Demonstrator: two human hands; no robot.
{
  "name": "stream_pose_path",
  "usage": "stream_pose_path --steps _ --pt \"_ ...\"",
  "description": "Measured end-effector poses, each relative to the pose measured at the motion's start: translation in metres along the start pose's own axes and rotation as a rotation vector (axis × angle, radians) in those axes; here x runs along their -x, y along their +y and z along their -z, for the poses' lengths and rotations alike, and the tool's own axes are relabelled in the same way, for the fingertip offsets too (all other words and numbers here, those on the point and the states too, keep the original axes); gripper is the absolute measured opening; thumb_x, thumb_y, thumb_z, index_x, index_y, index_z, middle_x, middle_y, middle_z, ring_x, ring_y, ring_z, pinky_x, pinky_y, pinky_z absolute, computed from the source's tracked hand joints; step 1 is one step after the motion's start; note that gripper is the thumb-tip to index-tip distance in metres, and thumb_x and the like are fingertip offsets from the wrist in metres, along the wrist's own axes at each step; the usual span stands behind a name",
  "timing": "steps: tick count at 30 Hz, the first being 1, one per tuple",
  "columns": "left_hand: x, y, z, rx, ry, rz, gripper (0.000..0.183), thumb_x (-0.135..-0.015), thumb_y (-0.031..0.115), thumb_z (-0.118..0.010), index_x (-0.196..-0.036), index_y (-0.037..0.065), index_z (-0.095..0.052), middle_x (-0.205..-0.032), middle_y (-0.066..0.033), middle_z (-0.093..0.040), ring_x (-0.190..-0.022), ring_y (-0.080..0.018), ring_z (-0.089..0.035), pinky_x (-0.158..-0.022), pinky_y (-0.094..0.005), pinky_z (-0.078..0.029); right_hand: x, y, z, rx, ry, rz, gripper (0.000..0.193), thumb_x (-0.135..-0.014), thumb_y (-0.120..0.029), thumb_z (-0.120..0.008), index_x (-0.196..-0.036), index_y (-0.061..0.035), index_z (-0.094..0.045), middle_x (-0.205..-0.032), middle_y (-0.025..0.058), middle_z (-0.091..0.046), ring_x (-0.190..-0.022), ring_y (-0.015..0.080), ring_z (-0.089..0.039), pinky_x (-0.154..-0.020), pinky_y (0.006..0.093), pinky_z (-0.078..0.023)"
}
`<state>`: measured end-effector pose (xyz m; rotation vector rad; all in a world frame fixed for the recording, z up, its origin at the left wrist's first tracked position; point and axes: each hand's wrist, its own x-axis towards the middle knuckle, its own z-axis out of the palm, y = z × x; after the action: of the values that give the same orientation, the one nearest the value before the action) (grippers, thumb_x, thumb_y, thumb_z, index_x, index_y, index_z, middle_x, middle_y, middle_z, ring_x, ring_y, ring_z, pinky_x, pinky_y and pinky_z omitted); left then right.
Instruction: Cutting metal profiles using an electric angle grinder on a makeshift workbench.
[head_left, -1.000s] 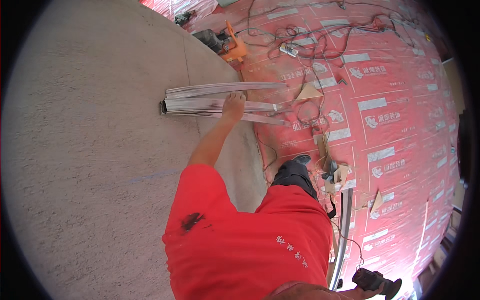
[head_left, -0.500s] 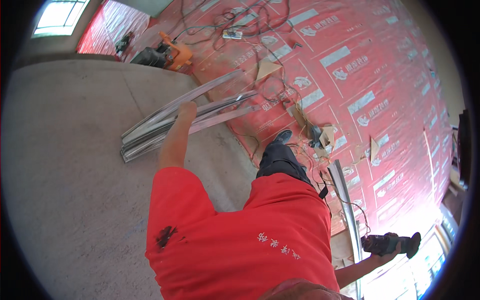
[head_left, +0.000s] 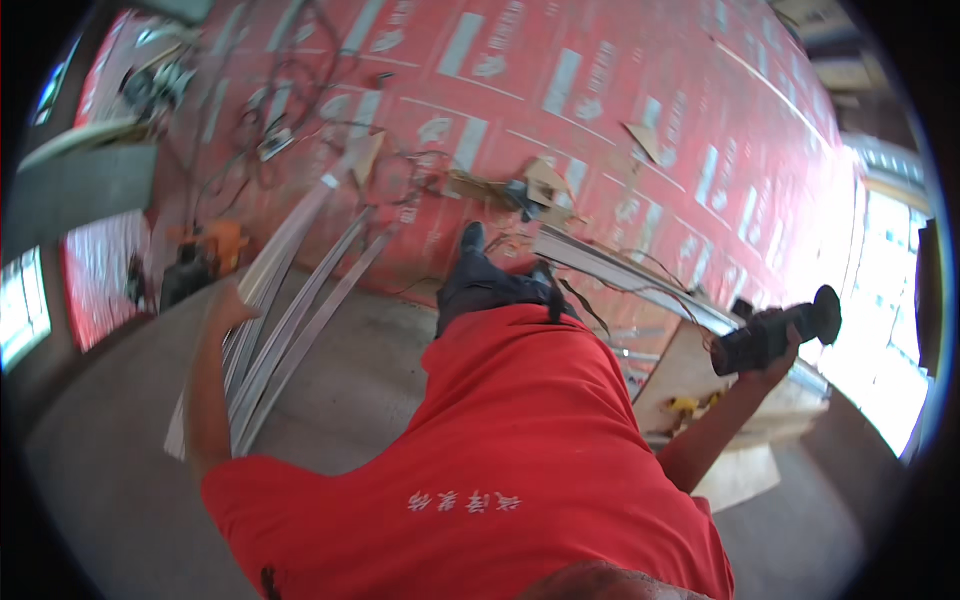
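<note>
My left hand (head_left: 231,306) is closed on a bundle of long silvery metal strips (head_left: 288,238), partly hiding its fingers. The strips fan apart into several lengths and slant across the lower left of the red floor sheet. Out to the right, my right hand (head_left: 786,362) grips an angle grinder (head_left: 745,347) by its dark body. The grinder's round black disc (head_left: 826,315) points outward, and a cord trails from the tool. Both arms are spread wide, well apart from each other.
Red printed sheeting (head_left: 600,140) covers the floor ahead, with loose cables (head_left: 300,95) and board scraps (head_left: 545,182) on it. A long metal profile (head_left: 640,272) lies beside a wooden board (head_left: 690,365) at right. An orange-and-black machine (head_left: 222,243) stands far left.
The view has turned, bringing the wooden board and yellow tool at right into sight. My left hand stays with the strips, which now point more away from me; my right hand still holds the grinder.
</note>
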<state>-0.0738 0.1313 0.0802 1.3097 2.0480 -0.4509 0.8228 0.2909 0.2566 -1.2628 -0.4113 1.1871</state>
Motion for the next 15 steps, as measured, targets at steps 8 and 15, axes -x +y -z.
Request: stream_pose_path --steps 8,15 --pt "-0.028 0.211 0.104 -0.058 0.520 -0.600 0.055 -0.069 0.019 -0.070 -0.118 -0.001 -0.053 -0.098 -0.0254 -0.064 -0.091 -0.0416 -0.063 -0.080 -0.0478 -0.050 0.070 -0.022 0.073 -0.152 0.207 0.087 0.043 -0.081 -0.021 -0.065 -0.115 0.0016 -0.049 -0.098 0.0155 -0.060 -0.089 0.0287 -0.062 -0.085 0.0420 -0.054" --pt "0.021 0.535 0.051 0.160 0.178 -0.996 0.050 -0.070 0.029 -0.070 -0.113 0.008 -0.056 -0.089 -0.0234 -0.064 -0.085 -0.0412 -0.064 -0.073 -0.0484 -0.050 0.144 -0.041 0.119 -0.256 0.467 0.179 0.039 -0.081 -0.020 -0.063 -0.112 0.0000 -0.050 -0.096 0.0151 -0.061 -0.086 0.0290 -0.064 -0.080 0.0415 -0.057"
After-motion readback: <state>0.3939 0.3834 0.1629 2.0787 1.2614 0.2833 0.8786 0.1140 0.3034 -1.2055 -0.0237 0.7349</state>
